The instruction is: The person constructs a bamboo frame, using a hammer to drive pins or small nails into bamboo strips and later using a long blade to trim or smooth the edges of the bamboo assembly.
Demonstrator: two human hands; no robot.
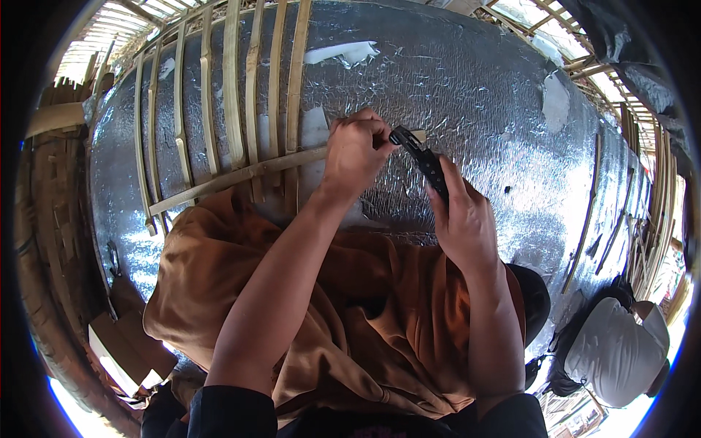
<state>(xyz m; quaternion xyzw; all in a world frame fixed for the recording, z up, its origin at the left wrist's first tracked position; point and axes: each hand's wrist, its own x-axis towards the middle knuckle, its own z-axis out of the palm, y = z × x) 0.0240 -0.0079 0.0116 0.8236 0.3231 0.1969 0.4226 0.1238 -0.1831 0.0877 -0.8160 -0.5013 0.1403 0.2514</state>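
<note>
My left hand (355,151) is closed around a flat bamboo strip (248,173), near the strip's right end. The strip runs down to the left, crossing the lower ends of several other bamboo strips (232,80) laid side by side. In my right hand (467,219) is a slim black hand tool with small holes or rivets (429,169), slanting up to the left. Its upper end meets the strip's end just beside my left fingers. Glare and the small size keep me from telling exactly what kind of tool it is.
Silver foil sheeting (453,73) with torn white patches covers the surface ahead. Brown cloth (350,314) drapes over my lap. A stack of wood pieces (55,190) lies at the far left. At the lower right is a white-and-black bundle (617,350); bamboo poles (661,204) line the right side.
</note>
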